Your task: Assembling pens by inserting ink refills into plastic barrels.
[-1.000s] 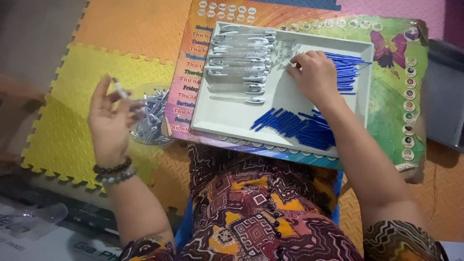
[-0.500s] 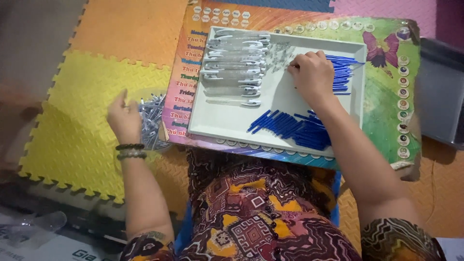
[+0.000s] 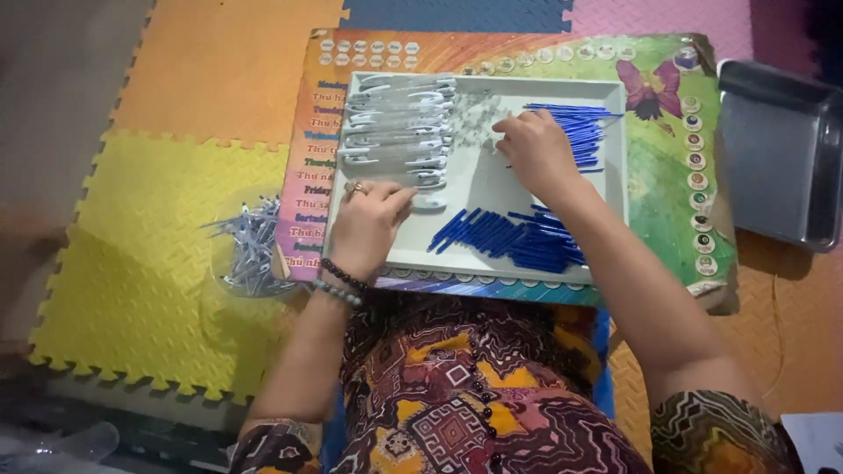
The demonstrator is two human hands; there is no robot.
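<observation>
a: l hand (image 3: 367,224)? 
b: fingers curled, setting a white pen barrel (image 3: 428,203) at white tray (image 3: 615,189) left edge, below barrel row (image 3: 397,130).
a: r hand (image 3: 533,151)?
b: pinched by blue refills (image 3: 575,132), top right corner; held item unclear.

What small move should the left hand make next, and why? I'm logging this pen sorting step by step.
Probably the left hand should slide the white piece at its fingertips up against the row of white pen barrels. That piece lies alone on the white tray, just below the stacked row, while the right hand is busy near the blue refills.
</observation>
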